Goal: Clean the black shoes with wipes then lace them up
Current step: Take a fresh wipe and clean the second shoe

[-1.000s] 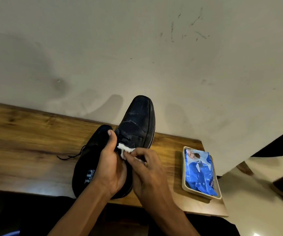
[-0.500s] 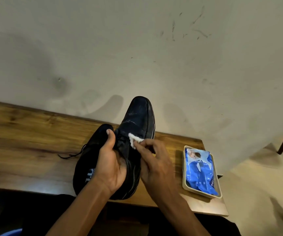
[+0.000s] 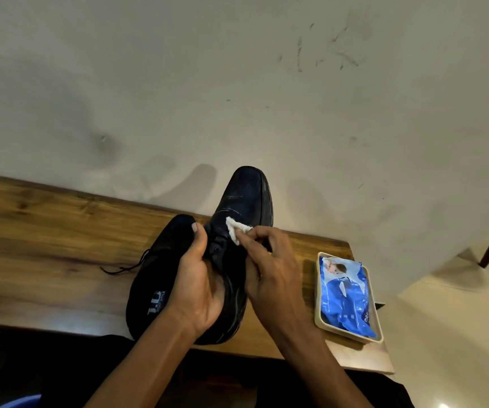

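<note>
Between both hands (image 3: 231, 278), shoe (image 3: 246, 198) (tilted)

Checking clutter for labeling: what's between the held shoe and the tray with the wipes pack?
Head view: only the right hand and bare wooden table lie between the held shoe and the tray.

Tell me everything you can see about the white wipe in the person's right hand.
The wipe is small, white and crumpled into a wad, soft like damp tissue. The right hand pinches it with thumb and fingertips, so only its upper part shows. It is pressed against the top of the black shoe just ahead of the lace holes, below pale scuff lines on the toe. The left hand grips that shoe from the side but does not touch the wipe.
</note>
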